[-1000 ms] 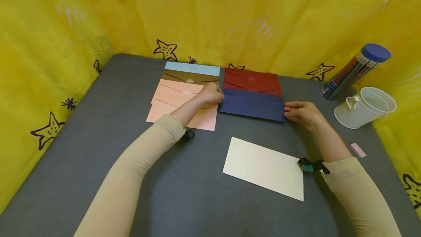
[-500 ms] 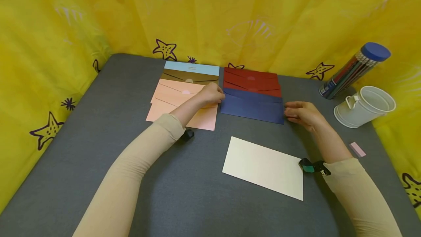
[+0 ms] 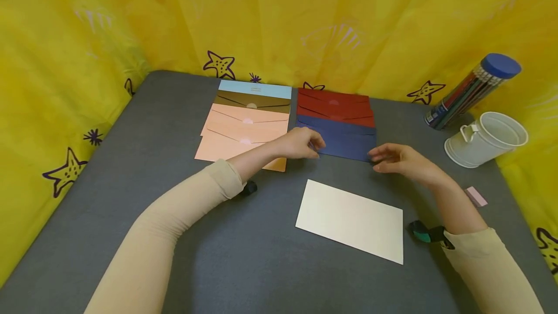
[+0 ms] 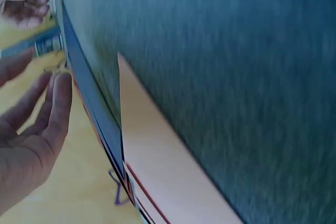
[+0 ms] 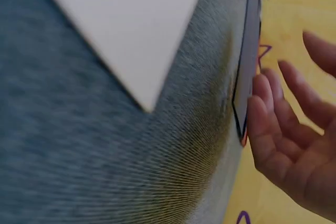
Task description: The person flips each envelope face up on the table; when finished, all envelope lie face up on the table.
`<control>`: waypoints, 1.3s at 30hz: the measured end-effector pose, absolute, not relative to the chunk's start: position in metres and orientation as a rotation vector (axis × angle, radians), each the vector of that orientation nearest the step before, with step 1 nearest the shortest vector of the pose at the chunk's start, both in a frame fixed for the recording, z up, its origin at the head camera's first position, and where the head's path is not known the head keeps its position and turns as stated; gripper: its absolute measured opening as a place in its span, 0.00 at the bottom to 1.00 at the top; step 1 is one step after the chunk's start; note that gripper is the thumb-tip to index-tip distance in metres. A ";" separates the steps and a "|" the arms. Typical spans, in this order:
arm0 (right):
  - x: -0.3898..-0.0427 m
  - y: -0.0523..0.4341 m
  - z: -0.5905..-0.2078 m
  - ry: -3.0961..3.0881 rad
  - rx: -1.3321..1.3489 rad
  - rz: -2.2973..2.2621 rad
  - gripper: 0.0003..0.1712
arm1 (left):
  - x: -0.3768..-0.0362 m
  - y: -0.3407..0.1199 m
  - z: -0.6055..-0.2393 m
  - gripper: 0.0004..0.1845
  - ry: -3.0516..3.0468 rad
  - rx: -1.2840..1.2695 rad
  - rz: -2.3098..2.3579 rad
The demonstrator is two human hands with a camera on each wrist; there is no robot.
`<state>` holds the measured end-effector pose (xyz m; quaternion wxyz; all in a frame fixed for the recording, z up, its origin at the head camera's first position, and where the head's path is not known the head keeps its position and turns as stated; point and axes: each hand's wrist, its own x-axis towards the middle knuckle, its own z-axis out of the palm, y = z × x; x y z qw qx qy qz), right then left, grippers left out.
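Note:
In the head view a dark blue envelope (image 3: 348, 142) lies flat, overlapping the lower part of red envelopes (image 3: 333, 104). My left hand (image 3: 301, 143) hovers over its left end, thumb and fingers apart with nothing between them. Close by its lower right corner is my right hand (image 3: 398, 158), its fingers loosely bent and holding nothing. To the left, pink envelopes (image 3: 235, 132) overlap a brown envelope (image 3: 270, 105) and a light blue one (image 3: 274, 92). A cream-white paper rectangle (image 3: 348, 222) lies nearer to me, slightly turned.
At the right stand a clear tube of pencils with a blue lid (image 3: 501, 66) and a white metal mug (image 3: 471, 147). A pink eraser (image 3: 476, 196) lies beside my right forearm. Yellow patterned cloth (image 3: 279, 23) hangs behind the grey table (image 3: 244, 265).
My left hand has left the blue envelope's left edge and moved right and toward me. My right hand has drawn slightly back from the right edge, its fingers spreading. The envelopes stay in place.

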<state>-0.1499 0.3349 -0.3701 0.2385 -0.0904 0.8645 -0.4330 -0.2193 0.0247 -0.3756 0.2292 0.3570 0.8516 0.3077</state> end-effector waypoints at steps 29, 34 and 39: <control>-0.124 0.299 -0.370 2.339 -0.626 -0.680 0.18 | -0.171 0.048 -0.389 0.22 2.336 1.198 0.223; -0.128 0.309 -0.367 2.327 -0.605 -0.699 0.16 | -0.181 0.040 -0.388 0.18 2.336 1.152 0.307; -0.134 0.324 -0.365 2.330 -0.614 -0.768 0.10 | -0.197 0.028 -0.384 0.16 2.291 1.088 0.539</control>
